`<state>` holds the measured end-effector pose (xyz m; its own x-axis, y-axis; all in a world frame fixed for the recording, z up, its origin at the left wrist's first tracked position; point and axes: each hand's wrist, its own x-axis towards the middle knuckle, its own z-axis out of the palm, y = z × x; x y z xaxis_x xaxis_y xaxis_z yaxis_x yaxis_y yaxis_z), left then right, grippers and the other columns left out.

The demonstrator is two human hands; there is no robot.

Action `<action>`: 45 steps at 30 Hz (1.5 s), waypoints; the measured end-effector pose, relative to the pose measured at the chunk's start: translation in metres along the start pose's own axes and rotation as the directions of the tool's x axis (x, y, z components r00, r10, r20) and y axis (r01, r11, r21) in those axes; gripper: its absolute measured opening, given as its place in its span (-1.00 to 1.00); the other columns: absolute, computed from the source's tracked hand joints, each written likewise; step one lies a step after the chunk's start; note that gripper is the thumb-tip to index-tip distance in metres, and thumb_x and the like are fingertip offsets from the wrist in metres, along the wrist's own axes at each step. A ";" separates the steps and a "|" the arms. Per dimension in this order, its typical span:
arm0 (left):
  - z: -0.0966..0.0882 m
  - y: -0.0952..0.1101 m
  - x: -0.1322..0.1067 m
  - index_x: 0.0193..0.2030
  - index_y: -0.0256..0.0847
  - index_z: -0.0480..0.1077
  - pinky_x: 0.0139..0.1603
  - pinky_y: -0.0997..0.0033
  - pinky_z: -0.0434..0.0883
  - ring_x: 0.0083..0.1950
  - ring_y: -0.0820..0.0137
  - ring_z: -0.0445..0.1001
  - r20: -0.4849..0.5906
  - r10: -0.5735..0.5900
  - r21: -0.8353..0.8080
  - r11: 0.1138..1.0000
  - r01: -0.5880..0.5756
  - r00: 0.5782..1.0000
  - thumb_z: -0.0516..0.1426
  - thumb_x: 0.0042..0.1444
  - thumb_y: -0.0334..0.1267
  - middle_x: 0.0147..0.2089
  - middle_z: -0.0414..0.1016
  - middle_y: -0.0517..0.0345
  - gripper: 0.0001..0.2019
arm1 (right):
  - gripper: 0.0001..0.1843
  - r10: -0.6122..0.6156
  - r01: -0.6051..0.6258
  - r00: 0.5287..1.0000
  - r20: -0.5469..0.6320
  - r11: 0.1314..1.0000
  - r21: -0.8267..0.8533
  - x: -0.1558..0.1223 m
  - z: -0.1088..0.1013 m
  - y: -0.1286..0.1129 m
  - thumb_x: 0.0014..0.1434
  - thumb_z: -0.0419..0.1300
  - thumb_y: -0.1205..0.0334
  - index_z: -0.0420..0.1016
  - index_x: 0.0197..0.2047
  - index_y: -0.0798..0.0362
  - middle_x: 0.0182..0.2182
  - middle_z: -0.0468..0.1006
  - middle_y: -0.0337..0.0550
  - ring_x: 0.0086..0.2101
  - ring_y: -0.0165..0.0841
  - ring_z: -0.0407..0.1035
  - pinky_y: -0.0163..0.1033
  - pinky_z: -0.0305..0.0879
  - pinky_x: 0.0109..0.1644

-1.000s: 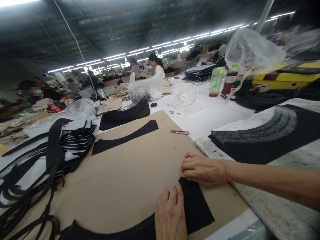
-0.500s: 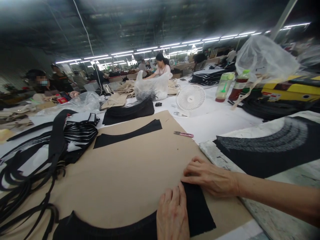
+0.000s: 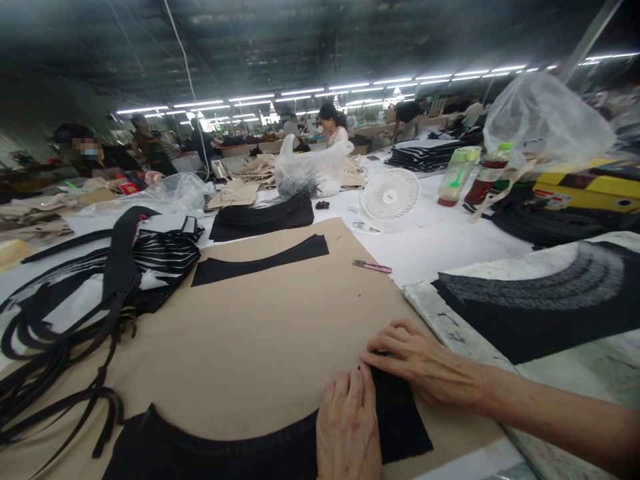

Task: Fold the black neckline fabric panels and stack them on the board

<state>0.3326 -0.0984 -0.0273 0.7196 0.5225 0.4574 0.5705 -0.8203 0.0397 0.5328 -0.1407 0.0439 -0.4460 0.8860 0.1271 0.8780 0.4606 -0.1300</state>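
Observation:
A curved black fabric piece (image 3: 240, 460) lies along the near edge of a tan board, its inner edge folded over in a narrow strip. My left hand (image 3: 349, 427) rests on it with fingers pressed together at the curved edge. At the piece's right-hand corner, my right hand (image 3: 425, 367) pinches the edge between thumb and fingers. The fingertips of both hands almost meet there. Farther up the board lies a smaller curved black piece (image 3: 260, 259). Pink-handled thread snips (image 3: 373, 267) lie near the board's right edge.
Black straps and stacked pieces (image 3: 120, 267) crowd the left. To the right, a black piece with whitish curved bands (image 3: 540, 293) lies on a stained board. Beyond are a white fan (image 3: 390, 195), bottles (image 3: 487, 175), a yellow box (image 3: 590, 187) and plastic bags. Other people work farther back.
The view has shifted slightly, so the background sits a little farther right. Both hands stay at the same corner of the black piece, with only slight finger movement.

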 end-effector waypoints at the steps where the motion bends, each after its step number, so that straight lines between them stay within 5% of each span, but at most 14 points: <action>1: -0.001 0.000 -0.001 0.20 -0.27 0.33 -0.09 0.23 0.41 -0.14 0.26 0.39 -0.012 0.003 0.005 1.000 -0.003 1.000 0.02 0.11 -0.52 -0.13 0.45 -0.01 -0.51 | -0.46 0.006 -0.006 1.000 0.018 1.000 0.008 0.000 0.001 -0.002 0.22 -0.09 0.52 0.27 0.23 0.05 -0.04 0.45 -0.02 -0.09 -0.23 0.29 -0.01 0.10 0.06; 8: -0.002 0.003 -0.022 0.12 -0.35 0.40 -0.05 0.35 0.43 -0.04 0.30 0.45 -0.250 -0.022 0.041 0.999 0.033 0.968 -0.04 0.09 -0.60 -0.06 0.52 0.01 -0.54 | -0.38 0.067 -0.079 0.991 -0.117 0.991 -0.104 -0.005 0.007 -0.008 0.15 -0.09 0.56 0.26 0.26 0.06 0.01 0.46 0.03 -0.02 -0.21 0.32 0.06 0.06 0.14; 13: 0.002 0.005 -0.037 0.02 -0.34 0.46 0.01 0.35 0.43 0.05 0.29 0.46 -0.416 -0.125 -0.116 0.990 0.083 0.901 -0.10 0.13 -0.59 -0.02 0.56 0.05 -0.57 | -0.30 0.038 -0.038 0.999 -0.013 0.999 -0.008 0.005 0.020 -0.034 0.08 0.00 0.53 0.22 0.30 0.03 0.07 0.42 0.00 0.04 -0.25 0.29 -0.06 0.11 0.16; 19: -0.041 -0.025 -0.039 0.15 -0.28 0.37 0.14 0.46 0.42 0.17 0.37 0.40 -0.210 -0.051 -0.382 0.923 -0.034 0.976 -0.11 0.21 -0.48 0.11 0.50 0.10 -0.57 | -0.29 0.007 -0.020 0.991 -0.130 0.994 -0.105 0.005 0.030 -0.030 0.10 -0.04 0.53 0.19 0.33 0.02 0.02 0.46 0.00 -0.03 -0.24 0.34 -0.05 0.18 0.09; 24: -0.080 -0.074 -0.049 0.04 -0.24 0.42 -0.04 0.31 0.52 -0.06 0.34 0.49 -0.162 -0.253 -0.388 0.905 0.174 0.954 -0.11 0.24 -0.49 -0.09 0.54 -0.01 -0.63 | -0.30 0.042 -0.074 0.974 -0.222 0.987 -0.141 0.024 0.023 -0.055 0.08 -0.08 0.58 0.25 0.29 0.07 -0.03 0.48 0.00 -0.08 -0.24 0.35 -0.06 0.22 0.04; 28: -0.069 -0.091 -0.073 0.08 -0.29 0.40 -0.12 0.24 0.53 -0.12 0.27 0.51 -0.126 -0.165 -0.246 0.960 0.130 0.978 -0.15 0.23 -0.49 -0.12 0.55 -0.04 -0.58 | -0.36 -0.013 0.003 0.992 -0.124 0.997 -0.076 0.042 0.031 -0.088 0.13 -0.08 0.55 0.23 0.29 0.12 0.02 0.45 0.01 -0.05 -0.24 0.32 -0.10 0.26 0.05; 33: -0.053 -0.090 -0.103 0.15 -0.33 0.36 0.15 0.30 0.42 0.17 0.27 0.42 -0.267 -0.044 -0.121 0.993 0.012 0.963 -0.10 0.24 -0.47 0.09 0.52 0.03 -0.60 | -0.43 -0.073 0.057 0.989 -0.132 0.991 -0.123 0.044 0.050 -0.098 0.17 -0.09 0.54 0.30 0.23 0.14 0.02 0.47 -0.01 -0.03 -0.23 0.33 -0.10 0.28 0.05; 37: -0.076 -0.108 -0.106 0.28 -0.29 0.20 0.21 0.33 0.39 0.23 0.37 0.38 -0.039 0.076 -0.164 0.983 -0.082 0.996 -0.04 0.28 -0.36 0.20 0.44 0.11 -0.57 | -0.42 -0.103 0.070 0.980 -0.168 0.979 -0.192 0.039 0.056 -0.091 0.17 -0.10 0.54 0.33 0.22 0.11 0.02 0.49 -0.04 -0.02 -0.22 0.34 -0.07 0.27 0.06; 39: -0.088 -0.118 -0.105 0.33 -0.25 0.12 0.25 0.33 0.36 0.26 0.43 0.35 0.015 0.029 -0.226 0.974 -0.024 0.999 -0.06 0.29 -0.38 0.22 0.41 0.13 -0.54 | -0.42 -0.102 0.070 0.984 -0.147 0.975 -0.209 0.038 0.057 -0.089 0.17 -0.07 0.52 0.31 0.24 0.07 0.04 0.49 -0.06 -0.02 -0.22 0.35 -0.07 0.28 0.06; 42: -0.096 -0.128 -0.107 0.34 -0.18 0.11 0.31 0.26 0.30 0.31 0.42 0.27 -0.038 -0.128 -0.165 0.979 0.120 0.991 -0.06 0.30 -0.41 0.27 0.36 0.12 -0.53 | -0.40 -0.097 0.067 0.986 -0.133 0.974 -0.217 0.039 0.055 -0.090 0.17 -0.06 0.49 0.28 0.27 0.05 0.05 0.48 -0.06 -0.04 -0.23 0.36 -0.07 0.30 0.04; 45: -0.093 -0.130 -0.110 0.34 -0.22 0.12 0.28 0.19 0.30 0.33 0.32 0.26 -0.027 -0.063 0.010 0.998 0.063 0.998 -0.02 0.32 -0.20 0.31 0.29 0.11 -0.53 | -0.40 -0.101 0.064 0.983 -0.156 0.972 -0.228 0.040 0.054 -0.092 0.16 -0.07 0.50 0.30 0.25 0.05 0.02 0.51 -0.05 -0.07 -0.23 0.38 -0.06 0.31 0.03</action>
<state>0.1426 -0.0707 -0.0006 0.6712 0.5669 0.4776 0.6190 -0.7831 0.0597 0.4245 -0.1444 0.0079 -0.4999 0.8155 0.2916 0.8642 0.4920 0.1056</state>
